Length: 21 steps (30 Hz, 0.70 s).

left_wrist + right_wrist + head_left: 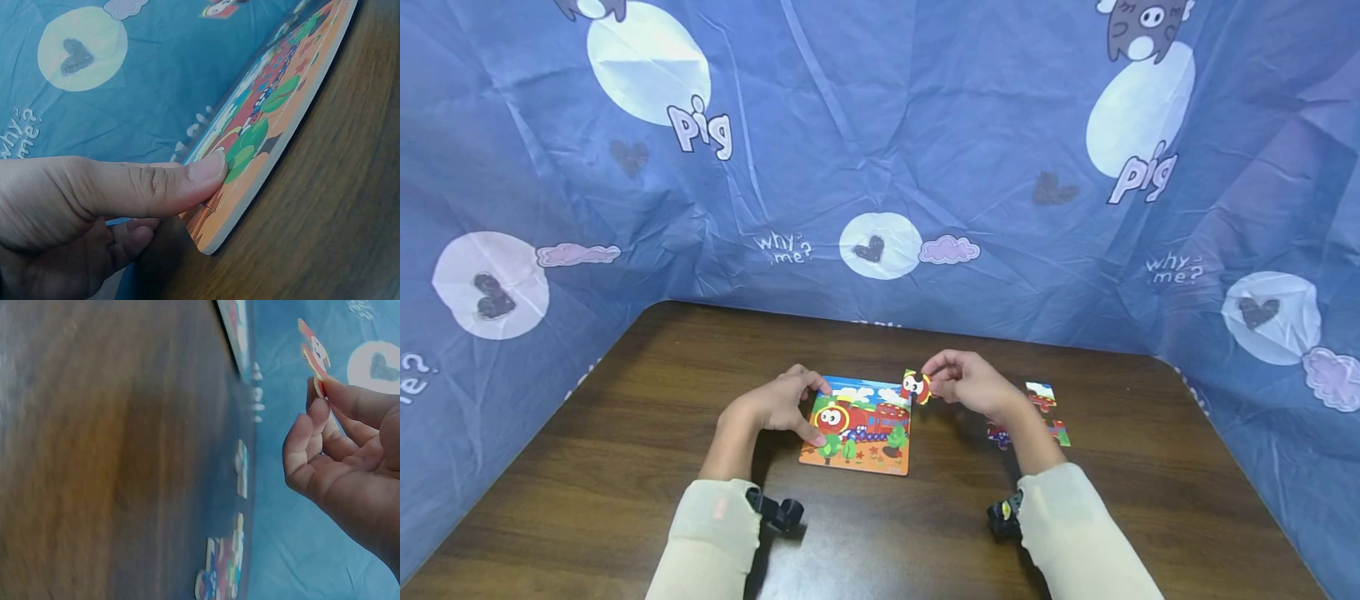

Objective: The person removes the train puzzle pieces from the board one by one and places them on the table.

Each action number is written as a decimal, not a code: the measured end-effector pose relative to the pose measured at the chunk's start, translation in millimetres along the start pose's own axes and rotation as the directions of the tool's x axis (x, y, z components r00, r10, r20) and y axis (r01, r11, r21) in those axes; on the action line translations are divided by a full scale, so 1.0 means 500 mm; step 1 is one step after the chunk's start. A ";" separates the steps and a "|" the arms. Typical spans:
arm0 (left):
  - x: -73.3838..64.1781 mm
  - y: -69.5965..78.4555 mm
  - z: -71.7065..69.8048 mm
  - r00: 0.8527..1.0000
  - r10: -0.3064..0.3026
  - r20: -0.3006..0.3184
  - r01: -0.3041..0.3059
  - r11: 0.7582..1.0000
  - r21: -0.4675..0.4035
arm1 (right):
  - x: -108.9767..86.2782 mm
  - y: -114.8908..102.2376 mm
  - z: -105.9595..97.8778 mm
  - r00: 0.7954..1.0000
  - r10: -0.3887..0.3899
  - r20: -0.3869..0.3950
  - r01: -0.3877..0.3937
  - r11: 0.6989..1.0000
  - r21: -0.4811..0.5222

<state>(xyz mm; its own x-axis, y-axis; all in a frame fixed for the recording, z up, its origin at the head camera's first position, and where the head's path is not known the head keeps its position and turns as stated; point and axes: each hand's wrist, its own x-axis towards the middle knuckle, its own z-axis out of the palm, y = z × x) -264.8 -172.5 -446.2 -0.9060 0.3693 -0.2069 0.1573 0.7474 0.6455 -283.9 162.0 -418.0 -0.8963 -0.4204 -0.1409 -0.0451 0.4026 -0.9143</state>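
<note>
Blue printed cloth (880,125) is hung around the brown table (587,467). By the thumb and fingertips of the right hand (972,382), a puzzle piece (915,387) with printed eyes is pinched at its edge, apparently so that its face is left uncovered; it is held up off the table, near the upper right corner of the train board (883,463). By the left hand (778,404), thumb and forefinger spread rather than curled, the board's left side is pressed, presumably so that slipping is prevented. Farther out, loose pieces (1041,395) are laid around the right forearm, partly hidden by it, probably set aside within reach. Small cameras (784,513) are worn at both wrists.
</note>
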 end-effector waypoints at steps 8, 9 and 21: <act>0.002 -0.001 -0.001 1.000 -0.007 0.001 0.007 1.000 -0.001 | -0.025 0.014 -0.038 0.998 0.000 -0.069 -0.003 0.999 -0.044; 0.001 0.000 -0.001 1.000 -0.008 0.002 0.008 1.000 -0.001 | -0.029 0.016 -0.042 0.997 -0.005 -0.077 0.001 0.999 -0.051; 0.000 0.000 -0.001 1.000 -0.010 0.000 0.010 1.000 0.006 | -0.066 0.053 -0.066 0.990 -0.014 -0.143 0.010 1.000 -0.028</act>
<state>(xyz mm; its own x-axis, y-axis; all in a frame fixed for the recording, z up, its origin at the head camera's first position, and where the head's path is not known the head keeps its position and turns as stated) -264.8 -172.7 -445.6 -0.9076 0.3617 -0.2133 0.1503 0.7542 0.6393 -270.0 213.4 -425.3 -0.9495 -0.3055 -0.0719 -0.0669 0.4211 -0.9046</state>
